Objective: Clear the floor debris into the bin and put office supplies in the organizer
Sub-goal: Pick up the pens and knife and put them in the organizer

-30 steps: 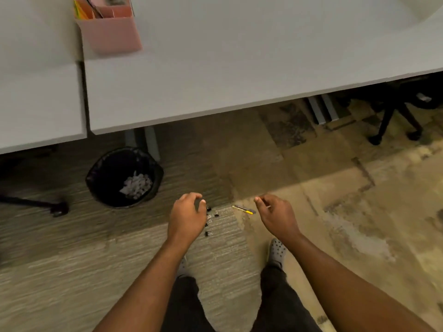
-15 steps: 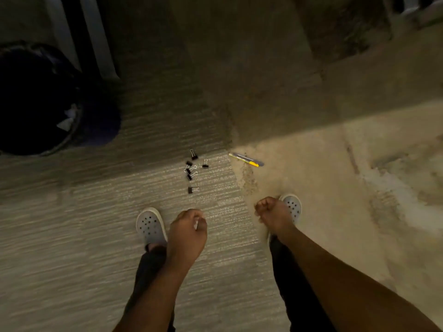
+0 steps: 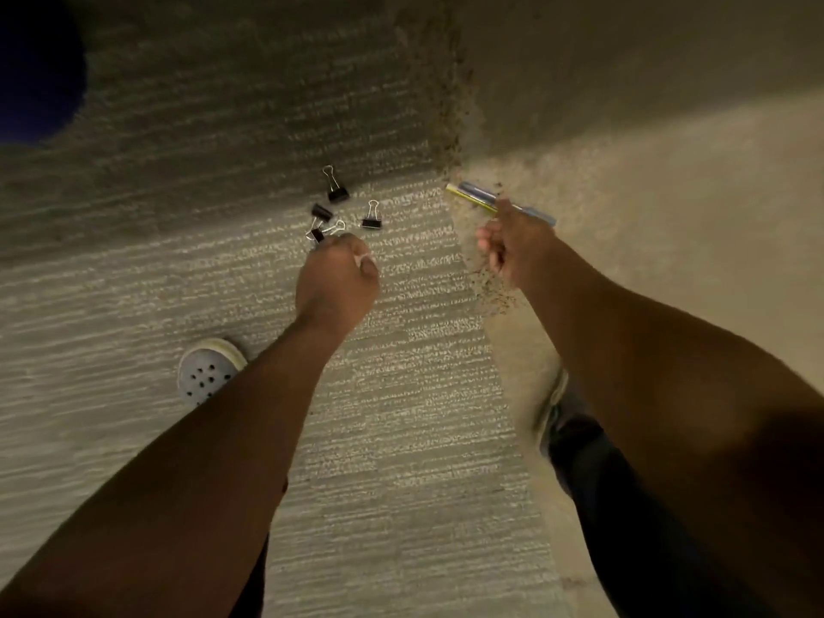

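Note:
Several black binder clips point(image 3: 335, 192) lie scattered on the striped carpet. My left hand point(image 3: 336, 278) is right below them with its fingers curled tight. Its knuckles touch the nearest clip's wire loop point(image 3: 337, 227), and whether a clip sits in the fingers is hidden. A yellow pen and a blue pen point(image 3: 472, 196) lie side by side at the carpet seam. My right hand point(image 3: 512, 243) is over their middle, a fingertip resting on them and the thumb held apart below. The pens still lie flat on the floor.
The dark rim of the waste bin point(image 3: 35, 69) shows at the top left corner. My pale left shoe point(image 3: 207, 372) stands on the carpet and my right shoe point(image 3: 550, 408) peeks out under my right arm. Fine crumbs point(image 3: 490, 287) trail along the seam.
The view has dropped close to the floor; the desks and organizer are out of sight. Both hands have reached forward, the left to the clips, the right onto the pens.

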Demonstrator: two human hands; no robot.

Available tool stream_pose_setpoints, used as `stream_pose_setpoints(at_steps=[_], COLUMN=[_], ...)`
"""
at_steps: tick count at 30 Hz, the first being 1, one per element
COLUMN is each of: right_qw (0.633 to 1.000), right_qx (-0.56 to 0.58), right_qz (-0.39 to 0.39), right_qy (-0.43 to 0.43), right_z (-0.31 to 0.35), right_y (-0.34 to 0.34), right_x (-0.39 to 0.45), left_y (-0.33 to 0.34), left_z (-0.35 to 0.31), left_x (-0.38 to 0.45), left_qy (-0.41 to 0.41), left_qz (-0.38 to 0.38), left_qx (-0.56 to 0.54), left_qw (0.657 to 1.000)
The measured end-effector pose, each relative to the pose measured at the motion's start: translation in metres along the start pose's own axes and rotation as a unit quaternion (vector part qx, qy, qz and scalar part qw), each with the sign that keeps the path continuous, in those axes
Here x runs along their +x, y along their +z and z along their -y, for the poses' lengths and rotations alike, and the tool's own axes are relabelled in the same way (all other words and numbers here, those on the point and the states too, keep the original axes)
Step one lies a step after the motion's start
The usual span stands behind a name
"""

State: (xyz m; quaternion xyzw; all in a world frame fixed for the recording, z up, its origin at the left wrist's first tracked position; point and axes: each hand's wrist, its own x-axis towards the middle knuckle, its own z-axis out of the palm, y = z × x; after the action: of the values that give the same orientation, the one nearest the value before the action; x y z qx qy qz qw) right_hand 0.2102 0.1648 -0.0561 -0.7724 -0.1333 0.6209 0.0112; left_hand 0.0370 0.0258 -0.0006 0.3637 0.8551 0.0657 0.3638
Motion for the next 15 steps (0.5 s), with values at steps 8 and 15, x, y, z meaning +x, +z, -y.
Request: stream_pose_setpoints(at_steps=[8,15], right_qw=[0.974,0.995], right_qx=[0.216,0.049], right_qz=[-0.024,-0.088], right_qy=[0.070,0.022], right_z=[0.018,0.013], right_y=[0.022,0.025], right_x=[0.018,0.011], left_y=[0.020,0.014], left_z=[0.026,0.023], left_x=[-0.016,-0.021], left_qy=[0.013,0.008], left_qz=[-0.008,0.003], left_qx=[-0.054,-0.101], left_qw=[0.998,0.995])
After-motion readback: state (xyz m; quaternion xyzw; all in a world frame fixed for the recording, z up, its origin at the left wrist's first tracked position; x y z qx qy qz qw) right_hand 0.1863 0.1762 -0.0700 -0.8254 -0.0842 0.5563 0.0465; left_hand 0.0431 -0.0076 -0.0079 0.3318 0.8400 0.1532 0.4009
